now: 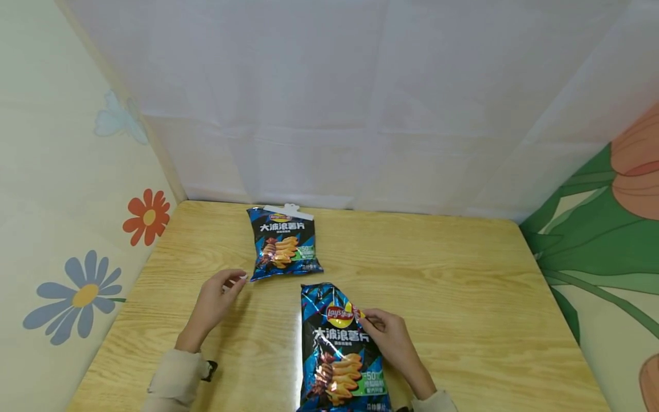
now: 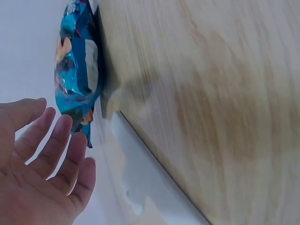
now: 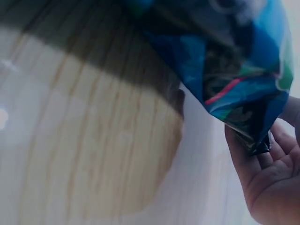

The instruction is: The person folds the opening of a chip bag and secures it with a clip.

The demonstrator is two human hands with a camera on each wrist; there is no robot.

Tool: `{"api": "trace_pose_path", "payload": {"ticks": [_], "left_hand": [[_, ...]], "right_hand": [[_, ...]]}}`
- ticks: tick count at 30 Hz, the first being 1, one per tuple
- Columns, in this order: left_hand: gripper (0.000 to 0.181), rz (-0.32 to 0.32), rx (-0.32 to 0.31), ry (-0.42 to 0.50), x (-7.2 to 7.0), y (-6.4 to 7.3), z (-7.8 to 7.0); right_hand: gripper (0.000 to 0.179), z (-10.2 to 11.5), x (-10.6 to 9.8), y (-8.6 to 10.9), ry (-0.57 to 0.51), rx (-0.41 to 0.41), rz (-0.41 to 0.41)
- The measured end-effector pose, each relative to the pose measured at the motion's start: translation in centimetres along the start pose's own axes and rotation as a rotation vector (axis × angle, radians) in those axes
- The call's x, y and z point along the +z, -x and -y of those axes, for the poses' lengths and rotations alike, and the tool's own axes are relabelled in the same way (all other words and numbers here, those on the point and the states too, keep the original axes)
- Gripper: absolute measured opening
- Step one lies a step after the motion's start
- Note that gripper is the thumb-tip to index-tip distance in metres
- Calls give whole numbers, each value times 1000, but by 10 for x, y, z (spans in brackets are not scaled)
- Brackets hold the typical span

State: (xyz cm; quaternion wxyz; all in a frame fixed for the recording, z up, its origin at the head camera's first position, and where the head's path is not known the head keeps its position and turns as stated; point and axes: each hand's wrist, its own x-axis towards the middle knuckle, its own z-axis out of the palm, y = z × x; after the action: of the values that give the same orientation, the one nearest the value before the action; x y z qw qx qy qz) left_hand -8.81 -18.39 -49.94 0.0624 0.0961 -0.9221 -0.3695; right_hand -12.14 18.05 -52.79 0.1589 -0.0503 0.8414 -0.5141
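Note:
A blue and black bag of potato chips point(image 1: 340, 355) lies on the table in front of me, its top right corner folded over. My right hand point(image 1: 388, 337) pinches that folded corner; the right wrist view shows the bag's crumpled corner point(image 3: 248, 117) between fingers and thumb. Farther back lies a second, smaller-looking chip bag point(image 1: 283, 246) with a white bag clip point(image 1: 289, 212) across its top. Just off its lower left corner hovers my left hand point(image 1: 218, 297), fingers loosely bent. The left wrist view shows nothing in that palm.
The wooden table point(image 1: 437, 274) carries both bags. Behind it hangs a white cloth point(image 1: 360, 114). Walls painted with flowers stand at the left point(image 1: 82, 171) and right point(image 1: 607, 257). The table's edge point(image 2: 159, 164) crosses the left wrist view.

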Motion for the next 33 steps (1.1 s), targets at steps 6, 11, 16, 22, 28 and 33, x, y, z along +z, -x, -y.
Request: {"api": "trace_pose_path", "payload": {"ticks": [6,11,16,22,28,33], "left_hand": [[23,2,-43,-13,-7,2,9],[23,-21,-65,-30,-11,3,16],[22,-72,-57,-66,-15,5,24],[25,-61,-108,-104,-23,10,31],[30,27,-170,-117,-26,12,32],[36,77,-211,-134,-25,11,34]], "right_hand": [[15,0,1,-1,-22,14,-6],[15,-1,1,-1,-35,9,0],[15,-1,1,-1,-42,6,5],[15,-2,1,0,-38,0,3],[16,-1,1,1,-28,10,10],[16,-1,1,0,-34,21,16]]}}
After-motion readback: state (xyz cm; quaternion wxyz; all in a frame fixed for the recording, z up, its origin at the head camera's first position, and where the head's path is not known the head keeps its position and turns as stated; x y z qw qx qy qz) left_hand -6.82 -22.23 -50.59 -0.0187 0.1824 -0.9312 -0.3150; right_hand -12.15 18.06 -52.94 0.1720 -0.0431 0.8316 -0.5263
